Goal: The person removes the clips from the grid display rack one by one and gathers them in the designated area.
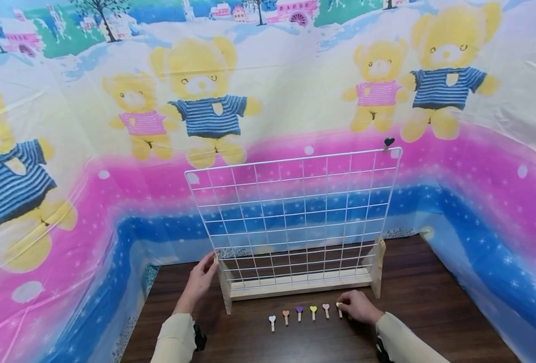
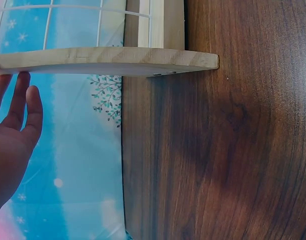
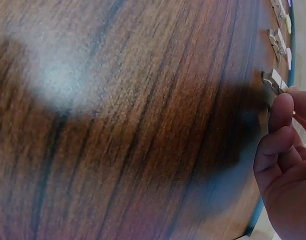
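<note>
A white wire grid panel (image 1: 290, 217) stands upright in a wooden base (image 1: 304, 288). My left hand (image 1: 201, 277) is at the base's left side post (image 1: 225, 287); in the left wrist view its fingertips touch the outer face of that wooden post (image 2: 103, 57), and the thumb is hidden. My right hand (image 1: 360, 306) pinches the small wooden heart clothespin (image 1: 340, 310) at the right end of a row on the table. Its yellowish heart is mostly covered by the fingers. Up close, the right wrist view shows thumb and fingers on this clothespin (image 3: 273, 82).
Left of the pinched one lie clothespins with pink (image 1: 326, 309), yellow (image 1: 313, 311), purple (image 1: 299, 312), orange (image 1: 286, 316) and white (image 1: 273, 321) hearts. A dark green heart clothespin (image 1: 389, 142) sits on the grid's top right corner. Patterned cloth (image 1: 295, 111) hangs behind the brown table (image 1: 240, 343).
</note>
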`<state>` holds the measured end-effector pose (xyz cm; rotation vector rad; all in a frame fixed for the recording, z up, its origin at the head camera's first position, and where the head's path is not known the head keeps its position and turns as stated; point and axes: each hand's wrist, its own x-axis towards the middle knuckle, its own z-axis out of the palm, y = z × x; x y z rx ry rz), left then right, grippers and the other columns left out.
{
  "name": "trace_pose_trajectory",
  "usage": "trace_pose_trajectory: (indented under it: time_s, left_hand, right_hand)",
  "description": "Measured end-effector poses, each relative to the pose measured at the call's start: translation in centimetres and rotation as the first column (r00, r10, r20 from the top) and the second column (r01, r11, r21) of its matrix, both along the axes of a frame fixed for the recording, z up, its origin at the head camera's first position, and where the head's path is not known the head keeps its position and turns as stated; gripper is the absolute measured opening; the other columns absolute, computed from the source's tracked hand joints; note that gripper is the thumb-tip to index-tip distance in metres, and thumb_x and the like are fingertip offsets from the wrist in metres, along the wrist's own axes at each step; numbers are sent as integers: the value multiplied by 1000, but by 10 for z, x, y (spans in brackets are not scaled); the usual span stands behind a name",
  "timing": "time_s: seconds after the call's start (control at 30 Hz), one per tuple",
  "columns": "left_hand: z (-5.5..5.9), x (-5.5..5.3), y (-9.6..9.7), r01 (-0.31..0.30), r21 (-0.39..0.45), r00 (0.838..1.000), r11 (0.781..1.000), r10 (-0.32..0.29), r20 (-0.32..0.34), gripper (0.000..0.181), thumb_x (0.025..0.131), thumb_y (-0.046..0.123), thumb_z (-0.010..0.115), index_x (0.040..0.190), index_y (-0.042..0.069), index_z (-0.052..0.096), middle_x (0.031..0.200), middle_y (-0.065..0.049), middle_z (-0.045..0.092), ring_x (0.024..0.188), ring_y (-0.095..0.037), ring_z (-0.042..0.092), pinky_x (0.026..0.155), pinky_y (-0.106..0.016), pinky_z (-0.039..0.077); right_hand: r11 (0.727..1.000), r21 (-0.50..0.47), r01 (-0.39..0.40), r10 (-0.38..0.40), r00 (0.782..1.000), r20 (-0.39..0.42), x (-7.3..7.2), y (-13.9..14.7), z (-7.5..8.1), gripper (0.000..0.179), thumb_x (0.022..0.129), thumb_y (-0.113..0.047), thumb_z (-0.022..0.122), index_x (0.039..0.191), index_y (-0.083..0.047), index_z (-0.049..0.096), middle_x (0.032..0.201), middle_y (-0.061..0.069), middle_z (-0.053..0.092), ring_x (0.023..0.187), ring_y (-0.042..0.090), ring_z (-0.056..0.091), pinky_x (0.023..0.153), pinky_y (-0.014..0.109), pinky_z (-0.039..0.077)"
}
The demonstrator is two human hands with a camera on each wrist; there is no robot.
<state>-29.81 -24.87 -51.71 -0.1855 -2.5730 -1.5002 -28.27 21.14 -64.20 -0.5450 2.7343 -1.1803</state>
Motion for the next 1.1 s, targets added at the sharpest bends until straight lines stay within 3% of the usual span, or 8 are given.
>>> trace_pose_trajectory:
  time_s: [0.6,0.9,1.1]
  left_hand:
    - [2,1,3,11,31,1000,999,-11,17,44,101,20,48,141,4,42,134,-24,49,119,-37,48,93,-49,42]
    - [-2,0,2,-6,14,1000,1000,5,28,43,101,20,48,141,5,42,132,-23,50,118,-36,48,93,-49,43]
    - [-2,-1,0,0,10,1000,1000,0,7,44,100,21,48,141,4,43,131,-24,51,116,-35,50,91,-48,44]
  right_hand:
    - [999,14,33,-33,999,-32,-1,3,-7,5,85,-9,69,87,-4,70,75,-3,60,51,7,53,49,25,45]
    - [999,39,28,-25,998,-59,1,14,15,10,86,-8,68,95,-5,70,87,1,64,65,9,57,56,26,47]
    - [1000,13,-1,2,994,-107,1,22,40,14,87,-9,68,99,-3,70,89,1,65,69,9,57,55,25,49]
